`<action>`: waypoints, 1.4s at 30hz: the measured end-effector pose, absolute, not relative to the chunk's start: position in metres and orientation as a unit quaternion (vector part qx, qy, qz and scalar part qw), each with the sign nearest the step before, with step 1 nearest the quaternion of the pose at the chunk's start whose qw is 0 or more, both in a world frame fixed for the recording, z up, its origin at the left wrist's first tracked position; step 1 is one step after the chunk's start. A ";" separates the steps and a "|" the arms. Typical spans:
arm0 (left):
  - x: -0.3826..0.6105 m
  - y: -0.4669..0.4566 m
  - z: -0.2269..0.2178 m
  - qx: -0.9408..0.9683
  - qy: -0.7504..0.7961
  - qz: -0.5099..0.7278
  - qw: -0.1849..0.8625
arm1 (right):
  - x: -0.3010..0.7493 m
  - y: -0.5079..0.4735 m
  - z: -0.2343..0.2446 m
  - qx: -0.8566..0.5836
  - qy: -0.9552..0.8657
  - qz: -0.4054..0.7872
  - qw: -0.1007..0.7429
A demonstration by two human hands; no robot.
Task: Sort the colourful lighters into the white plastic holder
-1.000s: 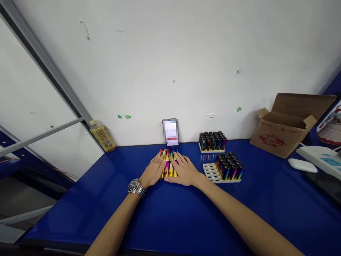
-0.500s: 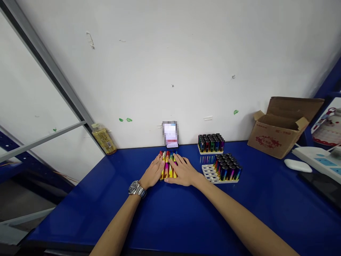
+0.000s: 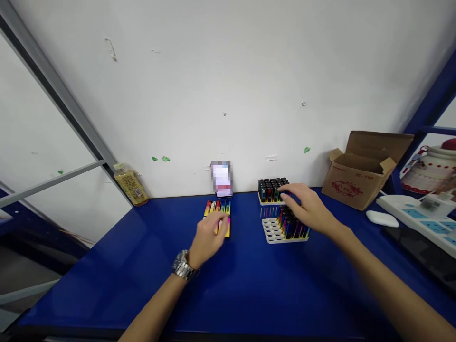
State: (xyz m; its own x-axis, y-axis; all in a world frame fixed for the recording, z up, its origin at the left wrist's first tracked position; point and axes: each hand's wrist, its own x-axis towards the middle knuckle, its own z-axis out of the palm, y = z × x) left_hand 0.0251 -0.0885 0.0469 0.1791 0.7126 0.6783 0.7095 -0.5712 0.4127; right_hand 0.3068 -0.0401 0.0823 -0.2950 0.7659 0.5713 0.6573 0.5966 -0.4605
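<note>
White wall [image 3: 228, 71] behind, blue table [image 3: 171, 294] below; head view, clock centred on the left hand, 12 toward the wall.

Counts: two pale racks of upright, dark-topped cylinders. Far rack [image 3: 267, 204] at 2 o'clock, partly hidden by a hand. Near rack [image 3: 272, 230] at 3, bare holes on its left, cylinders on its right. Two rows of shiny cylinders [image 3: 217, 207] lie flat at 12, just beyond and under the left hand; number uncertain, front row covered. One propped phone [image 3: 221, 180] at 12, one bottle [image 3: 132, 186] at 10, one open carton [image 3: 351, 183] at 2.

Left hand [image 3: 210, 237]: fingers curled, thumb near them, over the front row; contact or hold unclear. Right hand [image 3: 302, 204], between 2 and 3: fingers bent, partly spread, above the near rack, tips by the far rack; cannot tell if anything is held.

Room: open blue from 5 round to 9; front edge at 6. Right side crowded: white case [image 3: 382, 218], power strip [image 3: 413, 213], both at 3. Surface glossy; wall scuffed, metal frame at 10.
</note>
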 end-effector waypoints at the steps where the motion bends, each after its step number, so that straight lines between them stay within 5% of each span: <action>1: 0.043 -0.094 0.049 0.787 0.451 0.421 0.033 | 0.317 -0.034 0.076 -0.461 -0.789 0.110 0.392; 8: 0.153 -0.094 0.038 0.790 0.510 0.310 0.140 | 0.311 -0.019 0.041 -0.462 -0.607 0.370 0.531; 14: 0.156 -0.079 0.031 0.787 0.457 0.388 0.146 | 0.296 -0.022 0.040 -0.468 -0.480 0.446 0.593; 19: 0.142 -0.076 0.047 0.669 0.461 0.534 0.233 | 0.294 -0.024 0.036 -0.443 -0.483 0.451 0.605; 27: 0.147 -0.071 0.034 0.744 0.510 0.353 0.250 | 0.292 -0.028 0.036 -0.441 -0.445 0.480 0.614; 36: 0.139 -0.067 0.046 0.698 0.470 0.456 0.289 | 0.291 -0.028 0.032 -0.446 -0.450 0.487 0.601; 42: 0.133 -0.052 0.042 0.449 0.419 0.563 0.553 | 0.290 -0.027 0.035 -0.463 -0.447 0.475 0.600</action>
